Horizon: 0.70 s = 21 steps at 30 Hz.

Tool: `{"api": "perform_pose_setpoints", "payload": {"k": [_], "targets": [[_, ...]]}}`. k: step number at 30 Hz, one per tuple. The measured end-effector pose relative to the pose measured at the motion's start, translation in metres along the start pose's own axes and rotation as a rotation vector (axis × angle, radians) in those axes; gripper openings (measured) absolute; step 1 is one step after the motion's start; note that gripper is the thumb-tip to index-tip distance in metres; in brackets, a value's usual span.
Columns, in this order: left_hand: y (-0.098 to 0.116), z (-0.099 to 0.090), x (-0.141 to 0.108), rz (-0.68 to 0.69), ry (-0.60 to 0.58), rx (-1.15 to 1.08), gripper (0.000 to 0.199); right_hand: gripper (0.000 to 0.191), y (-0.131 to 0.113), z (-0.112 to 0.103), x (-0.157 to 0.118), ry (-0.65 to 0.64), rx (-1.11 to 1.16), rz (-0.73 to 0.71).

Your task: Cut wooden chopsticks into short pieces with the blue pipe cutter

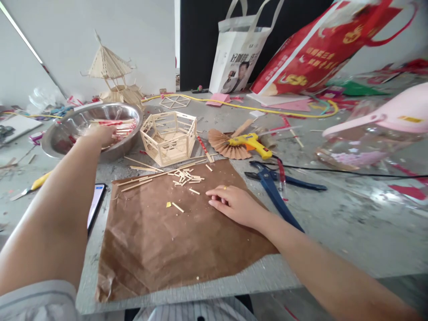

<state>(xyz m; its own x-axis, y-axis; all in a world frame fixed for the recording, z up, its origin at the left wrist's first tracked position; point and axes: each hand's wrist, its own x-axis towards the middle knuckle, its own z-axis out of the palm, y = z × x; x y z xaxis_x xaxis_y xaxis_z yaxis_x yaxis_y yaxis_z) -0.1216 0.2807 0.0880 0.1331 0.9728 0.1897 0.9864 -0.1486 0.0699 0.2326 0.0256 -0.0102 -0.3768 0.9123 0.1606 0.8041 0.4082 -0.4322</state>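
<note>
My left hand (100, 135) reaches into the steel bowl (129, 150), over red-and-white packets of sticks (125, 128); its fingers are hidden among them. On the right part of the brown sheet (143, 249) rests my right hand (232, 203), fingers loosely bent and apart, holding nothing. Left of its fingertips lie several short cut stick pieces (185, 177), with one piece (195, 191) closest. Longer thin sticks (137, 184) lie along the sheet's far edge. Behind them stands a hexagonal stick frame (170, 145) with a slatted floor and openwork sides.
A yellow glue gun (250, 142) lies by a pleated paper fan (230, 145). Blue-handled pliers (276, 196) sit right of the sheet. A phone (96, 203) lies under my left forearm. Farther back are a stick pavilion (109, 67), a white bag (234, 53) and a red bag (307, 49).
</note>
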Motion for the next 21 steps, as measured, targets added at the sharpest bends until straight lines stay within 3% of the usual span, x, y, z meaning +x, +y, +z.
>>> {"api": "perform_pose_setpoints", "payload": {"k": [1, 3, 7, 12, 21], "targets": [[0.003, -0.003, -0.003, 0.011, -0.071, 0.121, 0.029, 0.022, 0.000, 0.000, 0.000, 0.002, 0.000, -0.003], [0.010, -0.010, -0.009, 0.022, -0.083, 0.275, 0.030, 0.022, 0.001, 0.000, -0.001, 0.012, -0.001, -0.010], [0.018, -0.027, -0.017, -0.048, 0.128, 0.267, 0.037, 0.021, 0.001, 0.001, -0.001, 0.031, -0.007, -0.018], [0.010, -0.044, -0.025, -0.071, 0.280, 0.249, 0.038, 0.021, 0.001, 0.000, -0.001, 0.038, -0.007, -0.028], [0.003, -0.035, -0.030, -0.002, 0.065, 0.299, 0.052, 0.021, 0.001, 0.001, -0.001, 0.035, 0.011, 0.006]]}}
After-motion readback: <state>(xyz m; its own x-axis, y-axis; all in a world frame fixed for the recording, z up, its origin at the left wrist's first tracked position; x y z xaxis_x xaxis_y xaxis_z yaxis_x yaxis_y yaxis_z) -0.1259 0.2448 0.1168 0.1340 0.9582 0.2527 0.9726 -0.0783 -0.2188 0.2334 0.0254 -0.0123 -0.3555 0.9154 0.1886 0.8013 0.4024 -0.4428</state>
